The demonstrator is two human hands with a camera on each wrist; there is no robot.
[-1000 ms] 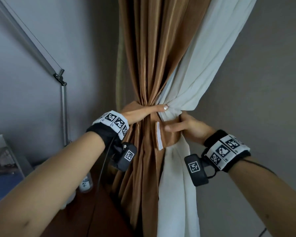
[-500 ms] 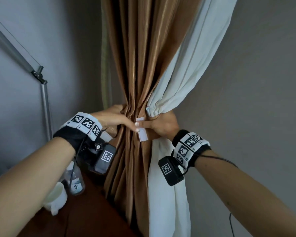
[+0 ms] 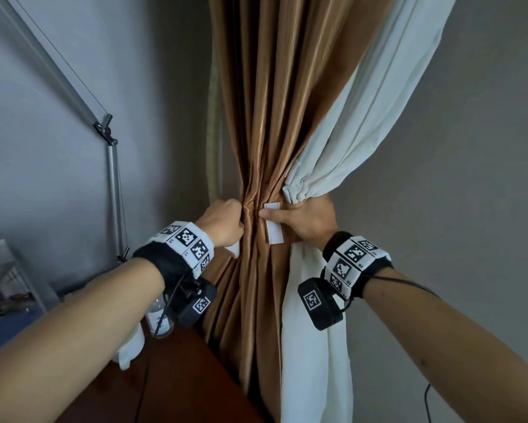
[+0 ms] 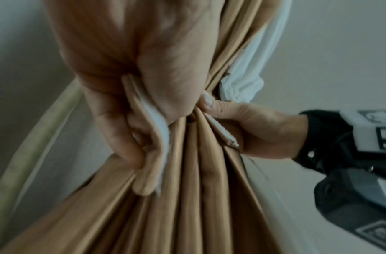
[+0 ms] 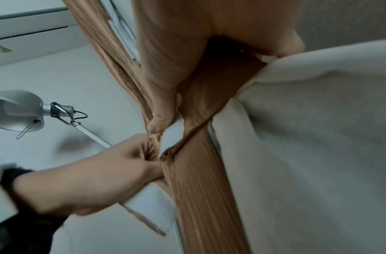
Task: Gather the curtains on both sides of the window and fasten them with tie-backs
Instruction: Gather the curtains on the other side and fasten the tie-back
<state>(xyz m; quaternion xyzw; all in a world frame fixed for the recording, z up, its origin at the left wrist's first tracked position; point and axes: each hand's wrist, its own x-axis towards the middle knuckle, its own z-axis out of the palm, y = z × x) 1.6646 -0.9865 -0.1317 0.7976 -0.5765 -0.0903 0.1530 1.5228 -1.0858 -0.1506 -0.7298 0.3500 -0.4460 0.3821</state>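
Note:
The brown curtain (image 3: 265, 132) and its white lining (image 3: 372, 111) are bunched into a narrow waist between my hands. My left hand (image 3: 226, 222) is at the left of the waist, its fingers curled round one end of the brown tie-back (image 4: 148, 154), whose white fastening strip faces the curtain. My right hand (image 3: 304, 222) grips the other end at the right, with the thumb lying across that end's white strip (image 3: 273, 224). The two ends are a small gap apart across the front folds. The band's run behind the curtain is hidden.
A silver desk lamp arm (image 3: 113, 184) stands left of the curtain, its head (image 5: 16, 111) in the right wrist view. Below my left arm are a wooden desk (image 3: 180, 383), a small bottle (image 3: 159, 319) and a white cup (image 3: 131, 346). A grey wall (image 3: 455, 209) is at the right.
My left hand, earlier stretched across the curtain front to the right hand, has drawn back to the left side and grips its tie-back end. The right hand keeps its hold.

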